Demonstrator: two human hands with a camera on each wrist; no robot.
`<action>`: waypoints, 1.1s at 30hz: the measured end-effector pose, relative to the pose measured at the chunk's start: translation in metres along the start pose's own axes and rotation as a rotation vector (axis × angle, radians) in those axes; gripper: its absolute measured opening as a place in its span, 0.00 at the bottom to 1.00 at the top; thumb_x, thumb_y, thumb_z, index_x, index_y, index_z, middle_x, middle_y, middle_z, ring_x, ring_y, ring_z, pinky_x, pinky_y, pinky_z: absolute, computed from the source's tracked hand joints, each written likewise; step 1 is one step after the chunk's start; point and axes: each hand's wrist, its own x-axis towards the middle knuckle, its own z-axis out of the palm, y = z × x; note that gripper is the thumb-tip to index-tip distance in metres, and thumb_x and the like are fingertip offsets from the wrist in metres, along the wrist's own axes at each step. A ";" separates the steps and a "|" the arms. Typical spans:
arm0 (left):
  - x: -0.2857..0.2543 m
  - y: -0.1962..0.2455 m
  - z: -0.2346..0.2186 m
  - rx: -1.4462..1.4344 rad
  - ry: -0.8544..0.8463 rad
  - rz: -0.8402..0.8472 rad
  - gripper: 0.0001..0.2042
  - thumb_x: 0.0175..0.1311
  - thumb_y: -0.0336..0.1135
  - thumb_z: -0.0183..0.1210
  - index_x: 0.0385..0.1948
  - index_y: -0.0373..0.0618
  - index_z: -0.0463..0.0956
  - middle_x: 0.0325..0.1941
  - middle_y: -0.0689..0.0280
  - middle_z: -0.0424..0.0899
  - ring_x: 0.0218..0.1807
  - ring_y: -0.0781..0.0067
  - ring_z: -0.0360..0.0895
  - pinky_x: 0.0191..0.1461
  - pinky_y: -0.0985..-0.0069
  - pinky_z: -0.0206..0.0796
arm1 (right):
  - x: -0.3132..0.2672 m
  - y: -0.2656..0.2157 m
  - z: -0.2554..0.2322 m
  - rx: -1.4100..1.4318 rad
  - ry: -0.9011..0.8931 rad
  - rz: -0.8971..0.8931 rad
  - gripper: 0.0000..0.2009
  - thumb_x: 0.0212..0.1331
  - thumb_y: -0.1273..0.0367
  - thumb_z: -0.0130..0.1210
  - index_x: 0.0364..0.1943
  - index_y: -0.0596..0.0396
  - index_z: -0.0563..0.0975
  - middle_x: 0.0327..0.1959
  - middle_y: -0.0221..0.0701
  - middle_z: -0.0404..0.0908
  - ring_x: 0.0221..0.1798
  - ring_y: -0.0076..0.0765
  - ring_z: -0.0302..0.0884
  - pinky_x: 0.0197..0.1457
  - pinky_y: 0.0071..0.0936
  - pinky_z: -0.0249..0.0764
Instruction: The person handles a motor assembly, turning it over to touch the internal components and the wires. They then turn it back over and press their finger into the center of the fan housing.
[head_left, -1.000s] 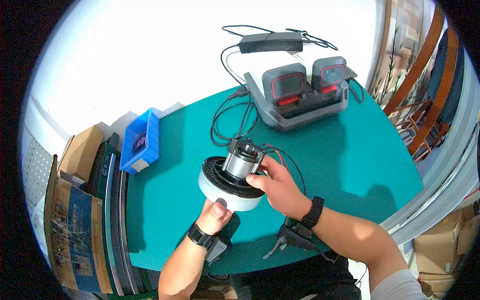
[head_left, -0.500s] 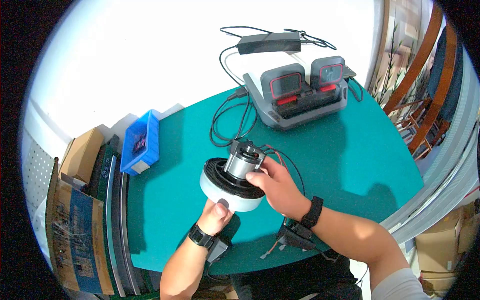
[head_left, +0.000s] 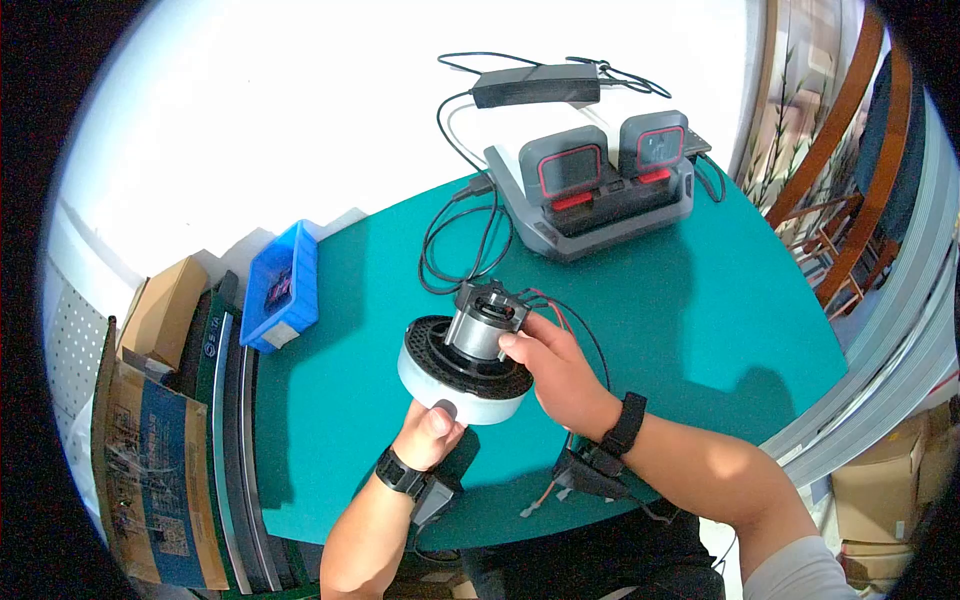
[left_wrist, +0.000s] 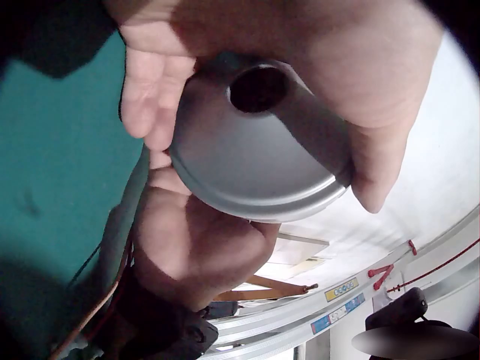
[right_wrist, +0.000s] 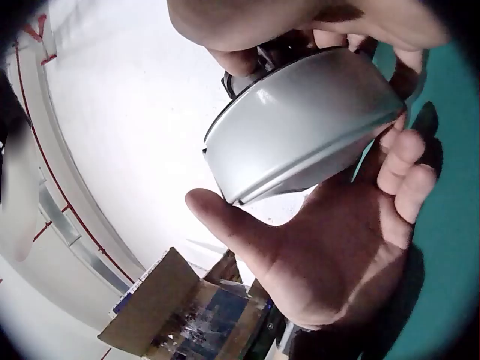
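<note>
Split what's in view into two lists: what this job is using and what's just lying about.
In the job:
- round white-sided housing
- metal cylinder on top

Apparently lying about:
- blue bin
- grey stand
- black power adapter
- printed cardboard box

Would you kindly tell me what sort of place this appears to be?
Probably a small workshop or assembly bench: a motor-like device is being handled above a green tabletop, with a blue parts bin and a cardboard box on the left.
</note>
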 end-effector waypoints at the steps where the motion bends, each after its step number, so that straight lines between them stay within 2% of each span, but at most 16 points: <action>1: 0.000 0.000 -0.001 0.000 0.000 0.000 0.54 0.44 0.64 0.71 0.69 0.40 0.53 0.70 0.60 0.64 0.70 0.65 0.62 0.72 0.63 0.53 | 0.000 0.000 0.000 0.000 0.000 0.001 0.15 0.68 0.69 0.47 0.55 0.62 0.72 0.49 0.32 0.78 0.52 0.24 0.73 0.58 0.27 0.68; 3: 0.001 0.001 -0.003 0.062 -0.047 -0.010 0.56 0.44 0.67 0.68 0.72 0.47 0.48 0.73 0.63 0.59 0.73 0.63 0.58 0.74 0.59 0.52 | 0.000 0.001 0.000 0.019 0.007 0.021 0.15 0.69 0.68 0.47 0.55 0.62 0.72 0.49 0.31 0.79 0.52 0.25 0.73 0.58 0.27 0.68; 6: 0.001 0.002 -0.002 0.061 -0.044 -0.014 0.56 0.44 0.67 0.68 0.72 0.47 0.48 0.73 0.63 0.59 0.73 0.63 0.58 0.74 0.59 0.52 | 0.001 0.001 -0.002 0.009 -0.013 0.023 0.15 0.69 0.67 0.47 0.54 0.61 0.73 0.48 0.31 0.79 0.51 0.24 0.73 0.57 0.27 0.68; 19: 0.003 0.002 -0.002 0.048 -0.005 -0.023 0.54 0.41 0.61 0.72 0.69 0.44 0.54 0.71 0.62 0.64 0.71 0.63 0.61 0.74 0.59 0.51 | -0.001 -0.001 -0.005 -0.073 -0.027 0.022 0.15 0.69 0.65 0.49 0.52 0.61 0.75 0.46 0.29 0.80 0.49 0.21 0.73 0.54 0.26 0.69; 33: 0.003 0.003 0.000 0.035 0.003 -0.016 0.52 0.42 0.60 0.72 0.68 0.43 0.56 0.69 0.62 0.66 0.70 0.62 0.63 0.74 0.60 0.52 | 0.001 0.005 -0.004 -0.002 -0.052 0.019 0.15 0.68 0.67 0.49 0.55 0.59 0.74 0.50 0.29 0.79 0.52 0.22 0.73 0.57 0.26 0.68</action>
